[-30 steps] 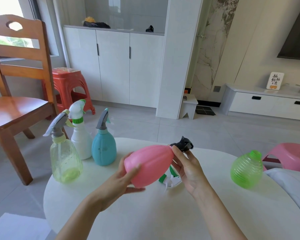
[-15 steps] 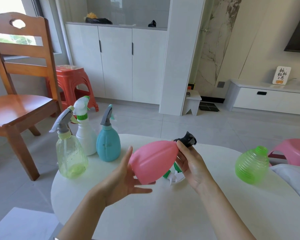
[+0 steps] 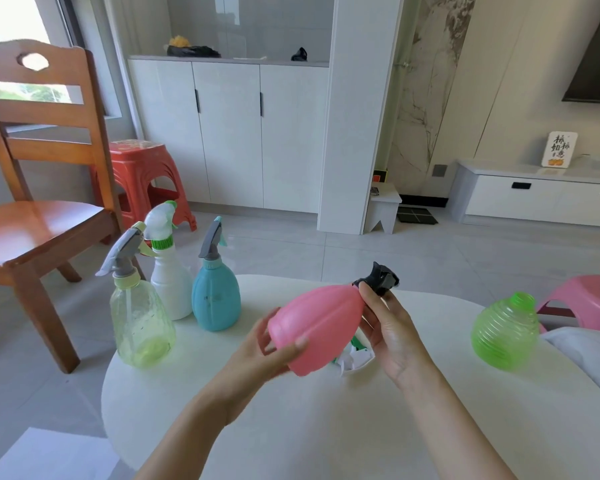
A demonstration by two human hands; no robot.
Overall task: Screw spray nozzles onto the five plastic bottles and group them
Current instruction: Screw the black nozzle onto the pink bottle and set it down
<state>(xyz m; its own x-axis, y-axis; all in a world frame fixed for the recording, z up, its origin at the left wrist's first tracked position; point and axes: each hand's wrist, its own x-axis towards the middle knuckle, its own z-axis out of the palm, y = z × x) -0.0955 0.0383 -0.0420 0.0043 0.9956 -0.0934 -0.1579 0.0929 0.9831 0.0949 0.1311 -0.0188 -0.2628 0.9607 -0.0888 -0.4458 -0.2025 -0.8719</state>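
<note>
You hold the pink bottle (image 3: pixel 317 327) tipped on its side above the middle of the table (image 3: pixel 291 427), with its neck aimed toward two o'clock. Your left hand (image 3: pixel 264 355) is clamped on the fat base, thumb on the near side and fingers behind. I judge this grip is meant to stop the body from turning. Your right hand (image 3: pixel 392 336) has its fingers closed on the collar of the black nozzle (image 3: pixel 378 280) at the neck, a natural grip for twisting it home.

At ten o'clock three bottles stand upright with nozzles fitted: the clear yellow-green bottle (image 3: pixel 141 323), the white bottle (image 3: pixel 170 285) and the blue bottle (image 3: pixel 215 299). They are packed close, likely as the start of the group, though I cannot tell whether they touch. At three o'clock, well apart, the green ribbed bottle (image 3: pixel 504 332) sits with its neck bare.

Your right fingers cover the threads, so you cannot read how far the nozzle is seated. The pink wall is opaque, so nothing inside it shows. A white-and-green nozzle (image 3: pixel 354 358) lies on the table under the bottle, mostly hidden by it and by your right palm. Your left fingertips are blurred.
</note>
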